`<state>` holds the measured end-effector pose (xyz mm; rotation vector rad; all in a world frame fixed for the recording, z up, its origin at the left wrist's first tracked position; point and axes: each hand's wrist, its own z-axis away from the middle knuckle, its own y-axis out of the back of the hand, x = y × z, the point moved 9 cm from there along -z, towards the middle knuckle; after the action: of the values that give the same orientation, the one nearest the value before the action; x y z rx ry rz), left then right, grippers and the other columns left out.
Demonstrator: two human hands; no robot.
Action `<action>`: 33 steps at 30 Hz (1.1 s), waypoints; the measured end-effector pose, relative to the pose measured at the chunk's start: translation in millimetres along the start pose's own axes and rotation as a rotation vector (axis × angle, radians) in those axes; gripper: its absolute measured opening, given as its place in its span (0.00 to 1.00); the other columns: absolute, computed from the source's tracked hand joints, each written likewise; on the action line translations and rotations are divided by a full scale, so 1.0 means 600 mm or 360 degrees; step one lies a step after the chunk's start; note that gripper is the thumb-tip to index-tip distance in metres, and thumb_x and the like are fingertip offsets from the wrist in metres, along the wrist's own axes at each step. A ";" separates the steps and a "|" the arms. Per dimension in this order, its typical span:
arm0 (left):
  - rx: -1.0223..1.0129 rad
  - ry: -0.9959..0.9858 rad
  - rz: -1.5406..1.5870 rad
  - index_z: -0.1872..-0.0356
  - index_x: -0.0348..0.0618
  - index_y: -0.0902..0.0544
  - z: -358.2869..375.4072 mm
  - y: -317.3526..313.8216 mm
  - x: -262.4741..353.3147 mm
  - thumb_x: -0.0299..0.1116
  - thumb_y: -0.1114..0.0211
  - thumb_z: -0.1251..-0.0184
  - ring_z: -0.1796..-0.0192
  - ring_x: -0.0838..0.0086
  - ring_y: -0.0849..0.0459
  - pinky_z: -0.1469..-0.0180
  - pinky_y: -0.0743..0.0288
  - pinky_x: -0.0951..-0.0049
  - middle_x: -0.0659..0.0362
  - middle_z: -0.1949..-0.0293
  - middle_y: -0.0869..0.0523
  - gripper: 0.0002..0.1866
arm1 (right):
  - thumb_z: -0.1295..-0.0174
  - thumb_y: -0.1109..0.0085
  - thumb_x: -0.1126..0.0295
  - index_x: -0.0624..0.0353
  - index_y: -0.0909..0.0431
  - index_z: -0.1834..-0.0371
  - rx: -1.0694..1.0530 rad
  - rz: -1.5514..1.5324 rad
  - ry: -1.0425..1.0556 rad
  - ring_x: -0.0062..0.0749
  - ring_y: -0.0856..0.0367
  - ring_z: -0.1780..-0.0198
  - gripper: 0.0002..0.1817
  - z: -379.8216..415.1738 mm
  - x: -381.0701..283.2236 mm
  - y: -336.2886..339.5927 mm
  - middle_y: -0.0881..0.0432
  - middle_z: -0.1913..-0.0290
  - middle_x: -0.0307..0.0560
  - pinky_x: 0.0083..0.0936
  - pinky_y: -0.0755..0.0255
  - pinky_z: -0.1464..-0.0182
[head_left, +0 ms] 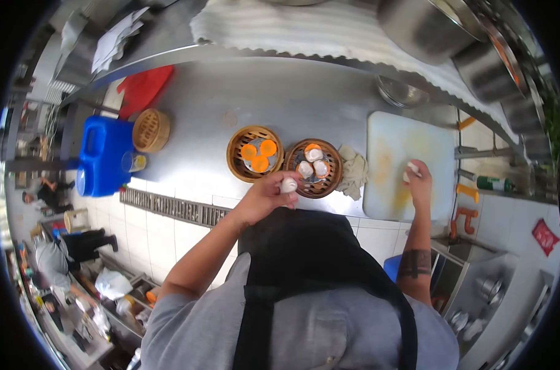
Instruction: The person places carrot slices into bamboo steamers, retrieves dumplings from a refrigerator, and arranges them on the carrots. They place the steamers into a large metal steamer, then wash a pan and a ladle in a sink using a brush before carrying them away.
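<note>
My left hand [273,194] holds a small white dumpling [288,184] just below the two bamboo steamers. In the right steamer [337,179] are three white dumplings [315,155] on orange slices. The left steamer [232,161] holds three bare orange slices [268,147]. My right hand [420,179] is over the white cutting board [384,126], its fingers closed on a small white piece [413,168] that I cannot identify. A crumpled beige cloth [352,172] lies between the right steamer and the board.
A blue jug [104,157], a cup [134,162], another bamboo steamer [151,131] and a red item [145,89] are at the left. A metal bowl [402,92] sits behind the board. Large pots [415,31] stand on the shelf above. Co-workers [52,262] are far left.
</note>
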<state>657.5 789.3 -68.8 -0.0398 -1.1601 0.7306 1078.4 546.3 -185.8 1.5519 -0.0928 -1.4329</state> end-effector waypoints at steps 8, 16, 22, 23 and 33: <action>0.0707 -0.0437 -0.1107 0.34 0.36 0.21 0.044 0.196 0.065 0.25 0.23 0.34 0.51 0.72 0.16 0.46 0.20 0.74 0.56 0.47 0.19 0.28 | 0.22 0.39 0.67 0.53 0.32 0.24 -0.0096 -0.2148 -0.0384 0.31 0.18 0.39 0.26 0.092 -0.027 -0.031 0.20 0.36 0.43 0.29 0.19 0.41; 0.0314 -0.0718 -0.1963 0.34 0.44 0.18 0.003 0.264 0.084 0.31 0.21 0.39 0.33 0.62 0.20 0.29 0.35 0.58 0.55 0.38 0.14 0.30 | 0.22 0.40 0.66 0.53 0.33 0.23 -0.0164 -0.2414 -0.0277 0.32 0.18 0.38 0.26 0.232 -0.187 -0.162 0.21 0.33 0.45 0.30 0.17 0.42; -0.0061 -0.0750 -0.2248 0.30 0.47 0.23 -0.026 0.268 0.063 0.37 0.23 0.34 0.13 0.61 0.46 0.18 0.60 0.40 0.55 0.25 0.22 0.32 | 0.23 0.41 0.71 0.56 0.27 0.29 -0.0365 -0.2476 -0.0303 0.39 0.14 0.41 0.21 0.341 -0.336 -0.273 0.19 0.36 0.51 0.36 0.08 0.51; -0.0111 -0.0778 -0.2277 0.30 0.47 0.24 -0.030 0.267 0.060 0.37 0.24 0.34 0.12 0.62 0.47 0.17 0.61 0.40 0.56 0.25 0.23 0.32 | 0.23 0.41 0.72 0.56 0.27 0.29 -0.0425 -0.2452 -0.0299 0.39 0.14 0.42 0.21 0.353 -0.362 -0.288 0.18 0.37 0.51 0.36 0.08 0.51; -0.0123 -0.0887 -0.2382 0.34 0.46 0.22 -0.018 0.240 0.098 0.37 0.23 0.37 0.17 0.57 0.38 0.18 0.53 0.43 0.54 0.31 0.19 0.30 | 0.25 0.39 0.76 0.55 0.24 0.34 -0.0724 -0.1932 -0.0156 0.28 0.16 0.48 0.18 0.355 -0.520 -0.385 0.18 0.44 0.41 0.37 0.13 0.50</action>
<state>606.1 935.9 -81.5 0.9255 -1.3524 -0.6825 693.5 737.1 -79.5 1.1221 1.2177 -2.2040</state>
